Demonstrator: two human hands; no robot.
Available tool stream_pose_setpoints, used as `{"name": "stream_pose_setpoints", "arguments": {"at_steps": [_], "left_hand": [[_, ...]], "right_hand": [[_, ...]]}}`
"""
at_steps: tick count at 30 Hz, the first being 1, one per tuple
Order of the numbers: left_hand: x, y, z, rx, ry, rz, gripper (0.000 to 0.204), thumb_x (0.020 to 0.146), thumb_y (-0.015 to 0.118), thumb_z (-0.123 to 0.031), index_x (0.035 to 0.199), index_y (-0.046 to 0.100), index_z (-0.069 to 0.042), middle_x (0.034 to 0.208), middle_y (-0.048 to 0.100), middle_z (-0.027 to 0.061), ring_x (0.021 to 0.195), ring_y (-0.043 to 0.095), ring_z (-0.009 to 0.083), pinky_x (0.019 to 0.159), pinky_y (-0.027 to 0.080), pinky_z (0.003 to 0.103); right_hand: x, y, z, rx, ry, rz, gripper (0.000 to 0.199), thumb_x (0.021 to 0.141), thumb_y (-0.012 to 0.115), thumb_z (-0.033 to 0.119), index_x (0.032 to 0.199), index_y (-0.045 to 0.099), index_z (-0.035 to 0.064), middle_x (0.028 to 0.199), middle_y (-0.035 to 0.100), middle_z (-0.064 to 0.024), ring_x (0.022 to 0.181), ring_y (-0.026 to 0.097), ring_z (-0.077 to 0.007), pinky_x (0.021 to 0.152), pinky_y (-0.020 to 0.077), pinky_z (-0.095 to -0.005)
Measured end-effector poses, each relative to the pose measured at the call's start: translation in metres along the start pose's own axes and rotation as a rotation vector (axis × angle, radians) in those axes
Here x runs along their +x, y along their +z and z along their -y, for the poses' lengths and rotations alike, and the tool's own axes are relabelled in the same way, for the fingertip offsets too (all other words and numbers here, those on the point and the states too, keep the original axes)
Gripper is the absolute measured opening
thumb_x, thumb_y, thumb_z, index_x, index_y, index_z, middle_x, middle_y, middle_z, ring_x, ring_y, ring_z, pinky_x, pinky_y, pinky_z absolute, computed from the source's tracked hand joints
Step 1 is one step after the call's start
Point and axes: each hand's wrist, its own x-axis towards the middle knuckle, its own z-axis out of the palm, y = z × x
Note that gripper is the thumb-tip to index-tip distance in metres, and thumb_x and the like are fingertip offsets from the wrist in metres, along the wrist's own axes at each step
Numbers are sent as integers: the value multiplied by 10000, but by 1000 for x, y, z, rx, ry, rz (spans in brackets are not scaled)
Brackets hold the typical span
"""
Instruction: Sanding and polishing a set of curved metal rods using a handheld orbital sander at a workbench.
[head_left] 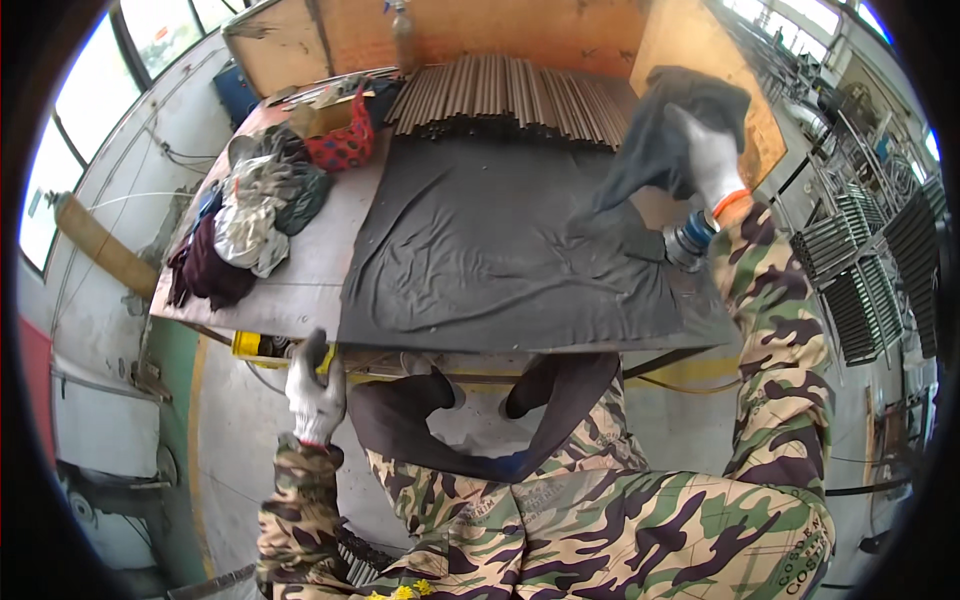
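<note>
A dark grey-blue cloth (pixel 655 135) is bunched up in my right hand (pixel 712 160), which wears a white glove and is raised over the table's right side. Part of the cloth hangs down toward a black sheet (pixel 500 240) spread, wrinkled, over the middle of the tabletop. My left hand (pixel 317 392), in a white glove with dark fingertips, is at the table's front edge. Its thumb stands apart from the fingers, and nothing shows in its grip. A blue and silver round object (pixel 689 242) sits just below my right wrist.
Many brown rods or tubes (pixel 505 92) lie side by side at the back. On the left are a heap of rags (pixel 262 205) and a red patterned cloth (pixel 343 138). A spray bottle (pixel 401 35) stands behind. Wooden boards (pixel 480 30) wall the rear. Metal racks (pixel 860 270) stand right.
</note>
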Motion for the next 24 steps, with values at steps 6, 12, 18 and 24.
{"name": "stream_pose_setpoints", "arguments": {"at_steps": [6,12,18,24], "left_hand": [[119,80,-24,242,179,206,597,898,763,-186,1440,600,3,1416,640,246,1271,650,434,1091,527,495],[142,122,-22,578,241,305,705,930,743,-317,1507,547,38,1540,546,307,1444,487,516,1206,398,592],[153,131,-21,542,232,341,739,911,751,-278,1527,516,56,1553,519,327,1450,469,526,1222,379,576],[159,134,-26,536,198,371,760,898,737,-275,1537,502,62,1568,490,338,1457,456,535,1226,365,590]], "right_hand": [[49,-60,-122,-800,427,238,908,774,853,706,1191,766,-95,1297,740,-301,1206,729,-372,1040,557,-405],[53,-36,-101,-1121,411,865,801,740,837,751,1104,831,38,1198,773,-270,1111,745,-406,999,580,-458],[120,44,-127,-958,343,602,537,884,699,458,1169,793,13,1232,758,-273,1182,719,-431,1025,564,-458],[146,96,-224,-890,594,592,605,872,691,514,1208,792,21,1296,738,-286,1236,699,-450,1074,539,-456]]}}
